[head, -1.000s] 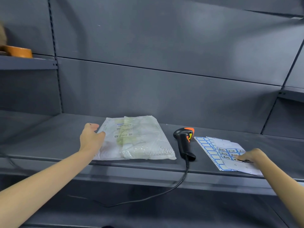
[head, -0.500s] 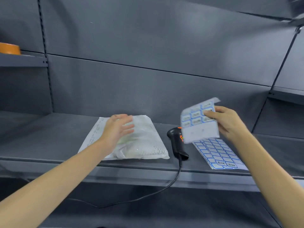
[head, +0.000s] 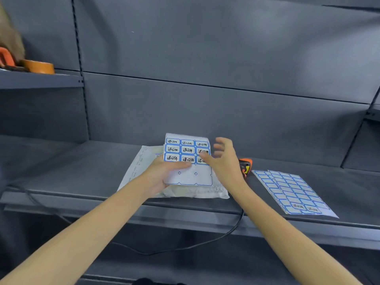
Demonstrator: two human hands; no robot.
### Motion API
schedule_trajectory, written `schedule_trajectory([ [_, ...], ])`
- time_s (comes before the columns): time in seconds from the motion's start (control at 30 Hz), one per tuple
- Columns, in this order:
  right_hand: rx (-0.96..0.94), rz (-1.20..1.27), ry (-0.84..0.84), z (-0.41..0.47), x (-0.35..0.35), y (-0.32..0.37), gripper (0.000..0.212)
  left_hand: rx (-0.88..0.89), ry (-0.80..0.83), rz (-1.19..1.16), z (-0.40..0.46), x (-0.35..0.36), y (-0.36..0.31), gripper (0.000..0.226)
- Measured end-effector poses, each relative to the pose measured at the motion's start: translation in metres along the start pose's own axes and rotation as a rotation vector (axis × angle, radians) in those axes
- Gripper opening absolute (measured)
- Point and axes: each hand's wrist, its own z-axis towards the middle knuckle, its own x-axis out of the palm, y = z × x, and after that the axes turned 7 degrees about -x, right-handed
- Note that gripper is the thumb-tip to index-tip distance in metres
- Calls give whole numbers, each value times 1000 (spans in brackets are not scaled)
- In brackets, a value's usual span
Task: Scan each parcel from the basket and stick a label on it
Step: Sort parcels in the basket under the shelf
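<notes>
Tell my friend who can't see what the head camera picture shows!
The left hand holds a label sheet above a white parcel on a grey shelf, while the right hand reaches for a label. A scanner and more label sheets lie alongside.

A grey metal shelf (head: 82, 173) runs across the scene, backed by grey panels (head: 205, 58). On a higher shelf (head: 41, 80) at the far left stands an orange-brown roll of tape (head: 39, 66), just beside an orange object (head: 6, 57) that is cut off by the frame edge. A brownish blurred shape (head: 10, 33) rises behind them.
</notes>
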Motion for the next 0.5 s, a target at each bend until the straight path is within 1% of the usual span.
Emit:
schedule_trajectory([
  [0.07,-209,-227,24,-4,-4,-5,45,-7,-23,16,1,-7,1,41],
  [0.13,-374,-351,122,-7,-9,-11,33,4,-42,22,2,-12,3,42],
  [0.17,-424,-399,169,-8,-11,-14,30,15,-47,25,3,-14,4,43],
  [0.23,-476,-485,224,-8,-11,-19,29,42,-30,43,4,-17,6,46],
  [0.37,-500,-562,233,-7,-7,-19,35,49,-33,49,1,-15,8,43],
  [0.5,-548,-599,214,-5,-3,-18,22,33,-22,30,0,-13,8,40],
])
